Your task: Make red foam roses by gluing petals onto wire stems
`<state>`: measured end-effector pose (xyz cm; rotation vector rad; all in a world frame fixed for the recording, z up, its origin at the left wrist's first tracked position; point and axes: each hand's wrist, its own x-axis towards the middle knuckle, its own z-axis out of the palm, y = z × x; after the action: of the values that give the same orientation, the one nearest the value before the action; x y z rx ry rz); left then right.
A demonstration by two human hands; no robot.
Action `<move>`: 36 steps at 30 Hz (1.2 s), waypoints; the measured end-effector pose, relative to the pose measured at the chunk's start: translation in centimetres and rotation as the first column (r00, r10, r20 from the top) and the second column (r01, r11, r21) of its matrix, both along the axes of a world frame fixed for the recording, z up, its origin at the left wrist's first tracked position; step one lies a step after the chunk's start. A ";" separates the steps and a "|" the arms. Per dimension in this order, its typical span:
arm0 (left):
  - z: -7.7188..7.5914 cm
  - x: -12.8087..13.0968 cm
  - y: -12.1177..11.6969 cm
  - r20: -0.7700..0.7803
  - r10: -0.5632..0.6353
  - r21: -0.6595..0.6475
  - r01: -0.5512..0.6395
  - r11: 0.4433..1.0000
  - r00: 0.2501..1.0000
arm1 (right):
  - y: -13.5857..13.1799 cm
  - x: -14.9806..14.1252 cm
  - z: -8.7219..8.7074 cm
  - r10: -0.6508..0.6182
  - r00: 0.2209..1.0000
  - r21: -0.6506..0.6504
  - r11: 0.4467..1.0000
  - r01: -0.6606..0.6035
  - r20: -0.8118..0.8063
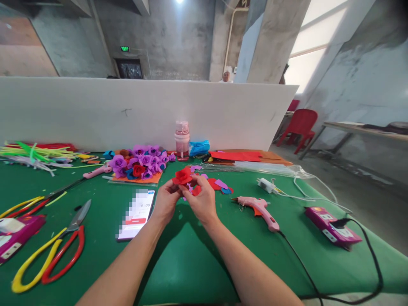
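A red paper flower is held up over the table, between my two hands. My left hand pinches it from the left side. On the right, my right hand has its fingers closed at the flower's lower edge. Just behind my hands lie loose red, purple and blue paper petals. A heap of finished purple paper roses, with a few red and blue ones, rests at the back left. Part of the red flower's underside is hidden by my fingers.
A pink glue gun lies right of my hands, its black cord trailing forward. Beyond it sits a purple power strip. At left are a phone and scissors. A pink bottle stands before the white board.
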<state>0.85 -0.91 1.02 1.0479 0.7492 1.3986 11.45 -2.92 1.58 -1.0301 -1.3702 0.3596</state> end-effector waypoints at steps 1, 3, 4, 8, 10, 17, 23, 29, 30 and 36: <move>-0.1 0.0 0.0 -0.008 -0.002 0.004 0.002 1.000 1.000 | 0.0 0.0 0.0 -0.013 1.000 0.000 1.000 0.013 0.002; -0.2 0.0 -0.1 -0.019 -0.011 0.012 0.012 1.000 1.000 | 0.0 0.1 0.0 -0.027 1.000 -0.011 1.000 0.027 0.006; -0.2 0.0 -0.1 -0.019 -0.019 0.015 0.020 1.000 1.000 | 0.1 0.2 0.0 -0.030 1.000 -0.017 0.999 0.030 0.008; -0.5 -0.1 0.0 -0.018 -0.065 0.023 0.066 0.998 0.998 | 0.2 0.4 0.0 -0.014 1.000 -0.026 1.000 0.014 -0.002; -0.5 -0.1 0.2 -0.018 -0.053 0.033 0.054 0.998 0.998 | 0.3 0.5 0.0 0.017 1.000 -0.026 1.000 -0.017 -0.006; 0.0 -0.3 0.3 -0.107 0.185 0.098 -0.175 0.980 0.977 | 0.9 1.0 -0.1 0.187 0.982 -0.056 0.981 -0.188 -0.024; -0.1 -0.3 0.2 -0.186 0.186 0.120 -0.166 0.979 0.965 | 1.5 1.7 -0.3 0.237 0.971 -0.079 0.968 -0.238 -0.030; -0.1 -0.2 0.2 -0.206 0.200 0.133 -0.175 0.976 0.958 | 1.7 1.7 -0.5 0.271 0.961 -0.105 0.955 -0.277 -0.061; -0.1 -0.2 0.1 -0.219 0.190 0.139 -0.162 0.977 0.957 | 1.7 1.8 -0.4 0.279 0.958 -0.099 0.954 -0.285 -0.067; 0.2 -0.6 0.1 -0.167 0.028 0.085 -0.014 0.996 0.986 | 2.1 3.1 -0.2 0.374 0.915 -0.132 0.910 -0.393 -0.148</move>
<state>0.21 -0.80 1.22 1.2377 0.8317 1.3810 14.58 -0.83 1.42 -0.8463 -1.4501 0.8251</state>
